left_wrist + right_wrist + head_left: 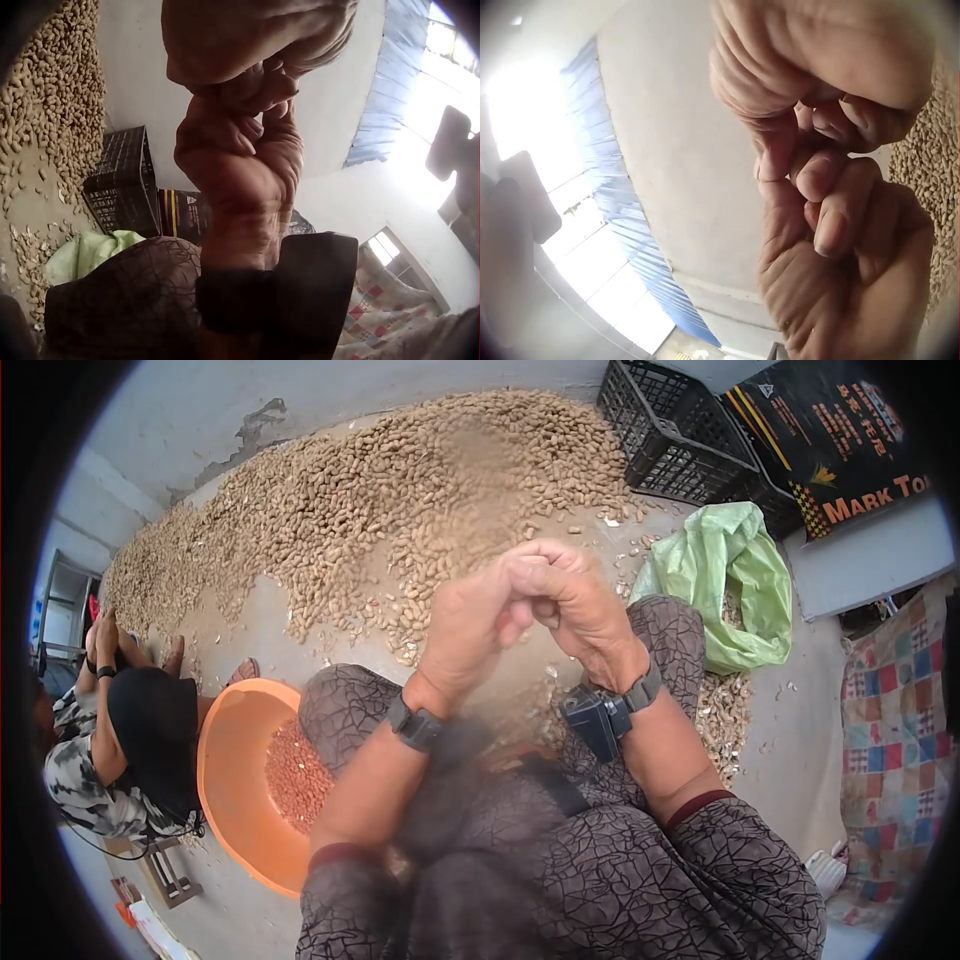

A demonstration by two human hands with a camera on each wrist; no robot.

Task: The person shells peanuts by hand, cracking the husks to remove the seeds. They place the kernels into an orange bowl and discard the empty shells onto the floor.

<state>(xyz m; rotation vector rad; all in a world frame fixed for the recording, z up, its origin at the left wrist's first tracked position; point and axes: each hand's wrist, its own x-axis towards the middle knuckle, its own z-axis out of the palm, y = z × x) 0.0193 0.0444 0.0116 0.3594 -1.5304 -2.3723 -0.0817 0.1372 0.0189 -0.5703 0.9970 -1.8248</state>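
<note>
Head view is showing the left hand (pixel 460 622) and right hand (pixel 582 602) meeting in front of the body, their fingertips touching; both grips are showing curled fingers, though whether they are pinching anything I cannot tell; unshelled peanuts (pixel 380 500) are lying heaped on the floor (pixel 265 610) beyond; reddish kernels (pixel 297 775) are filling part of an orange basin (pixel 232 760) beside the left knee; a green sack (pixel 685 560) is sitting near the right.

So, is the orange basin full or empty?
Partly filled: reddish kernels lie in the orange basin, much of its inside left bare.
</note>
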